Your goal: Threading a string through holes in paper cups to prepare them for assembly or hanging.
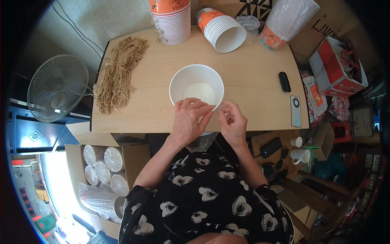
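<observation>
A white paper bucket (196,75) stands near the front edge of the table, its open mouth facing up, and its inside looks bare. My left hand (190,120) is closed over the near rim of the bucket, with fingertips reaching toward its right side. Just right of that rim, my right hand (234,124) has thumb and fingers pinched together. Whatever lies between those fingertips is too small to make out. Left of the bucket lies a bundle of tan twisted cords (120,73).
Along the table's far edge are a bucket stack (172,26), a second stack on its side (225,32) and a bagged stack (290,20). A phone (295,111) and a black object (284,82) lie right. A fan (59,87) and a carton of wrapped cups (136,160) flank the left.
</observation>
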The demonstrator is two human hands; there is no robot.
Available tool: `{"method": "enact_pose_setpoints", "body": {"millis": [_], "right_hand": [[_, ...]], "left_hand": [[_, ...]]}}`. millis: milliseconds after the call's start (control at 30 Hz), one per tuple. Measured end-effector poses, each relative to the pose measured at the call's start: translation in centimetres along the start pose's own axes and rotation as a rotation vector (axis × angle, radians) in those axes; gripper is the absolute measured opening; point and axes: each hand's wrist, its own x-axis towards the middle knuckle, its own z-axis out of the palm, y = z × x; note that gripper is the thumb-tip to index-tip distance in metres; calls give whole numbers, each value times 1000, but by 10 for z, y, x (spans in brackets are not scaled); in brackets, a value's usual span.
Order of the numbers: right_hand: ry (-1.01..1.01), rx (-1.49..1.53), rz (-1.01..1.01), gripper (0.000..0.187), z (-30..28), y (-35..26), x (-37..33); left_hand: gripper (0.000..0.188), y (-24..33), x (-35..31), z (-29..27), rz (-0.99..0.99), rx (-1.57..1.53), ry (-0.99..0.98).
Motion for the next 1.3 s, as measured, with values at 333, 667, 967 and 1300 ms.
{"method": "enact_pose_setpoints", "body": {"millis": [333, 667, 967, 1300], "right_hand": [[-109, -220, -123, 9, -11, -10, 21], [-120, -314, -148, 6, -6, 5, 26], [-81, 111, 96, 10, -27, -7, 29], [-367, 181, 60, 10, -68, -52, 34]], "left_hand": [[17, -4, 3, 12, 21, 38, -5], [18, -2, 5, 9, -35, 9, -39], [21, -18, 7, -3, -107, 29, -8], [26, -12, 46, -29, 113, -190, -8]]}}
